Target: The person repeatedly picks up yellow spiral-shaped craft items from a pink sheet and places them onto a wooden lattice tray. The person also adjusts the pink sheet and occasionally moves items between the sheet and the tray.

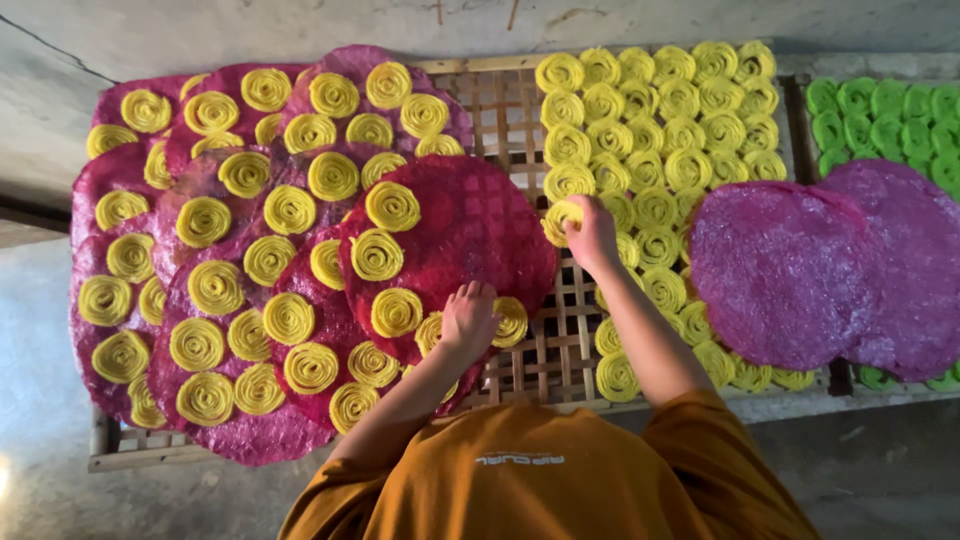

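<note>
Now my left hand presses fingers-down on a yellow spiral coil at the round magenta sheet, while my right hand pinches another yellow coil farther right, over the woven bamboo rack.

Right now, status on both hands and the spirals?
Left hand pressing a yellow spiral on the magenta sheet. Right hand gripping a spiral from the yellow batch. Nothing in the way.
</note>
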